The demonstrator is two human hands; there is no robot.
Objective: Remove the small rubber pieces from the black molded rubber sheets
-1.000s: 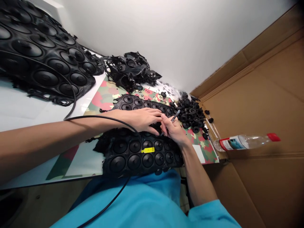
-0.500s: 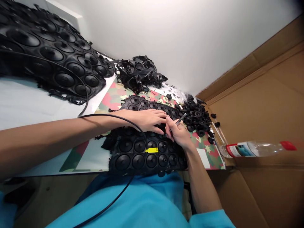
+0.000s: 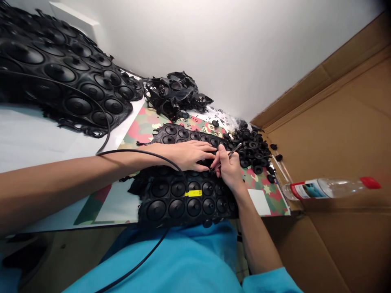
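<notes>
A black rubber sheet of moulded round parts (image 3: 176, 208) lies in front of me at the table's edge. My left hand (image 3: 191, 155) rests flat across it, palm down with the fingers apart. Slim metal tweezers (image 3: 234, 149) are gripped in my right hand (image 3: 228, 166), thumb uppermost. They slant down to the left, and their lower end reaches the sheet beside my left fingertips. What the tips touch is too small to tell. A black cable with a yellow tag (image 3: 194, 193) passes over my left forearm and the sheet.
A big stack of similar black sheets (image 3: 76, 106) stands at the left. Torn black rubber scraps (image 3: 175, 95) lie at the back. Loose round black parts (image 3: 252, 146) are heaped at the right, near a plastic bottle (image 3: 314, 189) and a cardboard wall (image 3: 342, 134).
My right hand has turned, its thumb now higher, and more of the tweezers shows. My left hand stays on the sheet. The whole view has shifted slightly.
</notes>
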